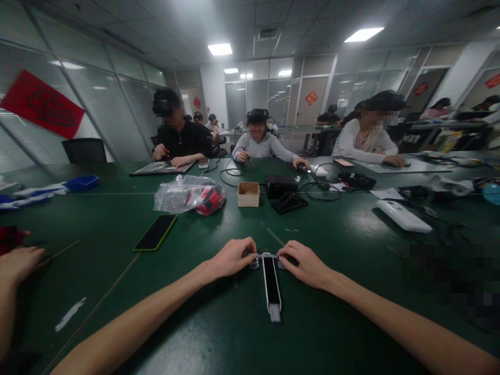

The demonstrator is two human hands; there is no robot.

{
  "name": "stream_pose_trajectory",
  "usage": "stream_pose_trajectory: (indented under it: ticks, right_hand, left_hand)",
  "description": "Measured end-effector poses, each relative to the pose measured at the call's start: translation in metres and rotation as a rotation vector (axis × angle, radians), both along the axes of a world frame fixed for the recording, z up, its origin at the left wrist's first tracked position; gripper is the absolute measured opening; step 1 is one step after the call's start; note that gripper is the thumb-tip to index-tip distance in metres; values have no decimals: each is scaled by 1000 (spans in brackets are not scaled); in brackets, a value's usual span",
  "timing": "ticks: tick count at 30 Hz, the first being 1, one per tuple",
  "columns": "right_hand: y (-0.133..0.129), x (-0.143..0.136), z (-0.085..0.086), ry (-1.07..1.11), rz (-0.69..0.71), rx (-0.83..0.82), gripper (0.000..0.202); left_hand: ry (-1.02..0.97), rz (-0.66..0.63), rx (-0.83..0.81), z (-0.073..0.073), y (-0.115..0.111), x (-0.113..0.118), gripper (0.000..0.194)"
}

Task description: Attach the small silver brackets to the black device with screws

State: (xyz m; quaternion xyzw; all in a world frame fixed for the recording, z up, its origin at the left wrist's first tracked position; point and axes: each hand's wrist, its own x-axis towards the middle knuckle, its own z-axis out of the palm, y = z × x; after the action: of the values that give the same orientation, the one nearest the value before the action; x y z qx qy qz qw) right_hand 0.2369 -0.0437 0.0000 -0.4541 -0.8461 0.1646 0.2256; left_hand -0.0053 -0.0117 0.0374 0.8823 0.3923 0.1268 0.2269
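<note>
My left hand (pixel 234 257) and right hand (pixel 307 263) each pinch a small fitting (pixel 254 262), flanking the far end of the white-framed black strip (pixel 272 281) on the green table (pixel 187 323); level, light grips should keep it straight. Beyond, a clear bag (pixel 167 198) holds something red and black (pixel 211 200), beside a small box (pixel 248 199) (its contents I can't make out).

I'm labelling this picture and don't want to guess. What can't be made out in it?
- Head view: whether the left hand and right hand grip or only touch the small clear pieces; fingers cover the contact.
- Head view: what the red-and-black contents of the plastic bag are; its creases obscure them.
- Head view: the red item; cut off by the left edge, blurred.
</note>
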Motion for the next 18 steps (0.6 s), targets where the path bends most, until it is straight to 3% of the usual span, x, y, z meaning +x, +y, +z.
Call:
stream_pose_trajectory:
  ticks: [12, 18]
  right_hand:
    - [2, 2, -4, 0, 4, 12, 21]
    - [2, 1, -4, -2, 8, 22, 21]
  left_hand:
    - [39, 18, 2, 0, 2, 0, 12]
    - [56, -34, 62, -1, 5, -1, 10]
